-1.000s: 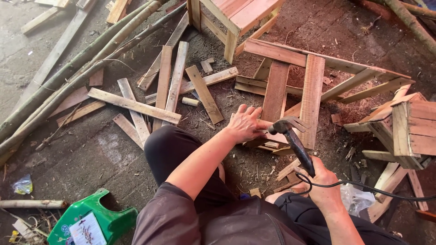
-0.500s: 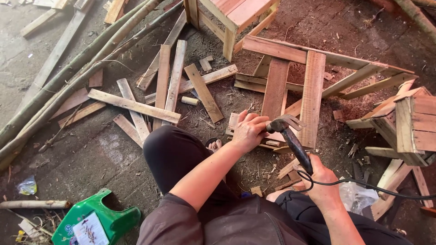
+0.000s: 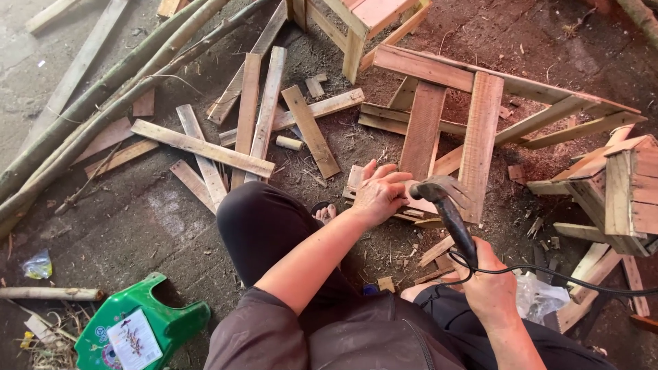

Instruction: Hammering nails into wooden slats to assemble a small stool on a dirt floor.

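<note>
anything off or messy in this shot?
Yes. Loose wooden slats lie scattered at crossed angles on the dirt floor left of the left hand, with offcuts and wood chips around. A black cable trails over the right hand, which holds the hammer. A green plastic stool lies tipped over, bottom left.

Scattered across the dirt floor (image 3: pixel 157 226): loose wooden slats (image 3: pixel 205 147) beside long bamboo poles (image 3: pixel 82 116), a green plastic stool (image 3: pixel 147 329) lower left, a pale wooden stool (image 3: pixel 363 20) up top, a slatted crate (image 3: pixel 627 195) far right, a crumpled plastic bag (image 3: pixel 538 298).
</note>
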